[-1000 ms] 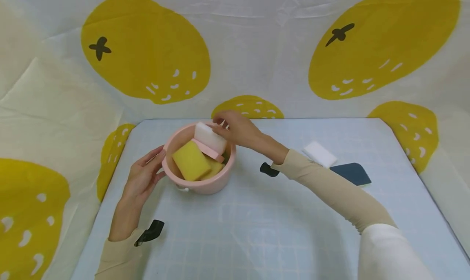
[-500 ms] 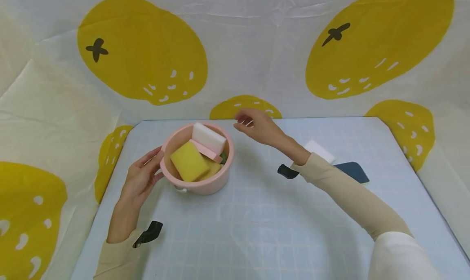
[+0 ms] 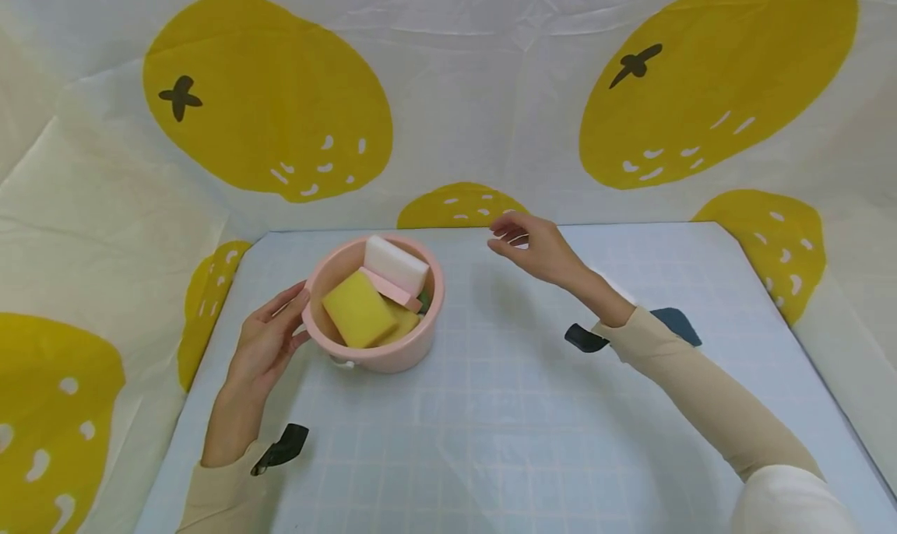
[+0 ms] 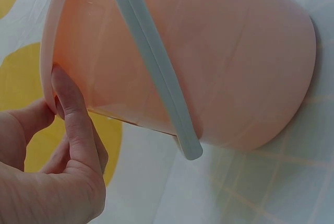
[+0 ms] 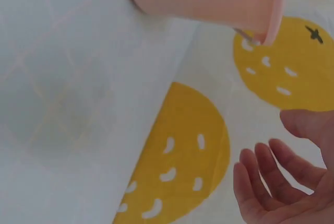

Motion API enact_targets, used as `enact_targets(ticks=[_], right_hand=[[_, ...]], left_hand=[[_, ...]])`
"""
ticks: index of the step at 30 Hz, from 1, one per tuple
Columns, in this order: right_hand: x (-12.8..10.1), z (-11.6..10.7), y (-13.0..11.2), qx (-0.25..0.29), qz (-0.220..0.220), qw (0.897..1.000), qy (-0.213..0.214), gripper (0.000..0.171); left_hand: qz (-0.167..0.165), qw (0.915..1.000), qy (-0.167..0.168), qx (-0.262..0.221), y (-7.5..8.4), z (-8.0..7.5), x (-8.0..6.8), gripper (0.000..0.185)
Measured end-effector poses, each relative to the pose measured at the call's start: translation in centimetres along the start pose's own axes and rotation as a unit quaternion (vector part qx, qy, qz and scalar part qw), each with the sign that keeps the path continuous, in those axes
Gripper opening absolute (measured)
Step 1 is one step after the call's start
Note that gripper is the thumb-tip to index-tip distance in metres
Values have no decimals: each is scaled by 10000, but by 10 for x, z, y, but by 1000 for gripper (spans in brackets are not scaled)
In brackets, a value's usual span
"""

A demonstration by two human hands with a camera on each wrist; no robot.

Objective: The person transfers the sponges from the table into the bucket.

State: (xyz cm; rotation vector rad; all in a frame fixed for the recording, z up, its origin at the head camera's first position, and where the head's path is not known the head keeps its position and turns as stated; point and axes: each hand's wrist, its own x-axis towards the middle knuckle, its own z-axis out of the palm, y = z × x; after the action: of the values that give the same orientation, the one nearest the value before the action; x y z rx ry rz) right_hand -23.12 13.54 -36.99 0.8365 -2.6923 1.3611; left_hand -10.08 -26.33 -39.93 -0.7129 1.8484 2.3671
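Observation:
A pink bucket (image 3: 392, 359) stands on the left half of the table. My left hand (image 3: 262, 351) pinches its rim at the left side; in the left wrist view, the thumb and fingers (image 4: 75, 125) take the rim from both sides. Inside the bucket lie a yellow sponge (image 3: 359, 310), a white sponge (image 3: 396, 264) leaning at the back, and a pink block (image 3: 389, 289) between them. Another yellow piece (image 3: 401, 324) and a bit of green (image 3: 424, 300) show beneath. To the right of the bucket, my right hand (image 3: 543, 250) hovers above the table, holding nothing, its fingers loosely curved.
On the right of the table (image 3: 490, 440) lies a dark blue-grey pad (image 3: 677, 325), partly behind the right sleeve. A white piece (image 3: 617, 286) beside it is mostly hidden by the forearm. A fruit-print cloth (image 3: 483, 90) rises behind the table.
My right hand has moved away from the white sponge in the bucket, to the right over the table. The left hand stays at the rim.

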Motion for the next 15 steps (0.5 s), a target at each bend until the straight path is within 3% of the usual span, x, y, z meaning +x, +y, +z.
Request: enact_targets(ticks=[15], right_hand=[[-40,-26,46,-224,409,9977,501,31]], left_hand=[[-26,10000,9,-15,0,0,-1,82]])
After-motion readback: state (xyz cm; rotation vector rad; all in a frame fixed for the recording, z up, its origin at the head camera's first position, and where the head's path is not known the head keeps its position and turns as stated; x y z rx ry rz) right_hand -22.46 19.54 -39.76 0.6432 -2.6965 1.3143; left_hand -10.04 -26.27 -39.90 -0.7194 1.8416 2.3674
